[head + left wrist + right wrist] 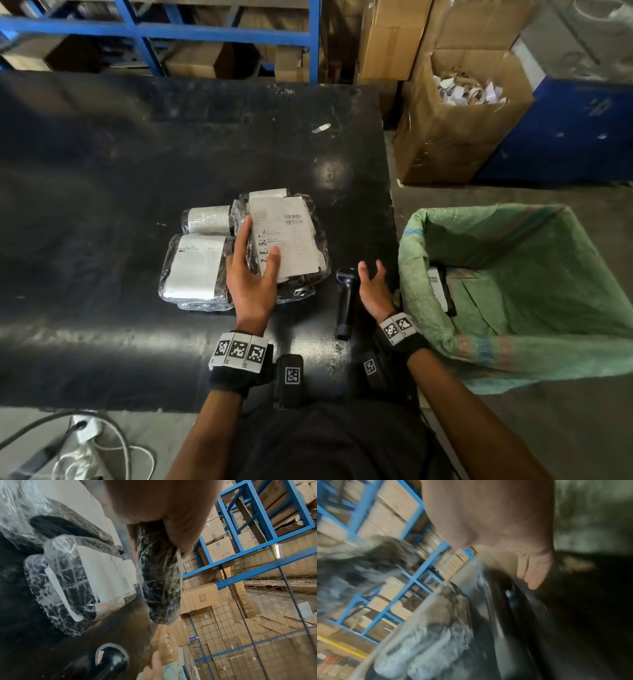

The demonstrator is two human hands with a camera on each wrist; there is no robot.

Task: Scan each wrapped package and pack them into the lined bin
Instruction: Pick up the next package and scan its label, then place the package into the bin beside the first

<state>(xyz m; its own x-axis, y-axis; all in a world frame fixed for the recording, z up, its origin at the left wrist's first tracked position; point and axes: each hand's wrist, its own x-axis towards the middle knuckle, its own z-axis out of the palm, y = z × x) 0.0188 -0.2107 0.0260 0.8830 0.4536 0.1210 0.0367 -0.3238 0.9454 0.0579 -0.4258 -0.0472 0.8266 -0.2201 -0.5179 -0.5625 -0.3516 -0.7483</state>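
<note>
Underneath, scuffed black table [137, 171], blue racking [219, 32] of cartons behind; left fingers [274, 260] pinching a package [291, 236], right fingers [371, 270] slack

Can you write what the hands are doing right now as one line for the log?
left hand grips wrapped package | right hand open beside scanner on table | lined bin holds one package
</note>
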